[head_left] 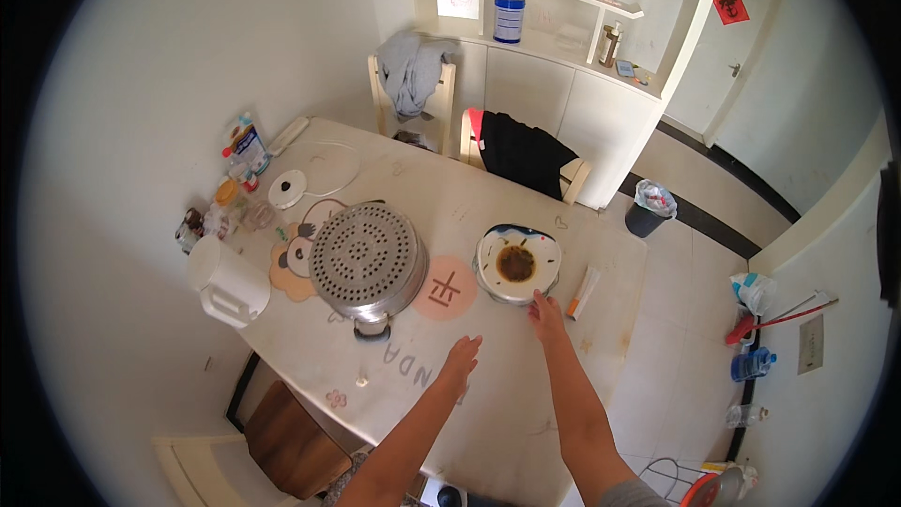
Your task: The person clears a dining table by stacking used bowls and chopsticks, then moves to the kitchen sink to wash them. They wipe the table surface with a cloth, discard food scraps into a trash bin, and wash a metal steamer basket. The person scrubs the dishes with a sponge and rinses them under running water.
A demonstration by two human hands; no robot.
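A white bowl [490, 279] with a dark blue patterned edge and brown liquid inside stands on the table. My right hand [547, 317] is at its near rim, thumb over the edge; its fingers are partly hidden, and whether they grip cannot be told. My left hand [462, 359] hovers over the table, nearer to me, holding nothing, fingers extended. Left of the bowl stands a metal steamer pot [366, 260] with a perforated tray on top and black-handled sides. A white and orange packet [583, 293] lies just right of the bowl.
On the table's left side are a white electric kettle [229, 285], an orange-lidded jar [227, 195] and a round white coaster-like item [287, 189] with a cord. Chairs with a grey garment [415, 70] and a black garment [524, 151] stand behind. A bin [647, 211] is on the floor.
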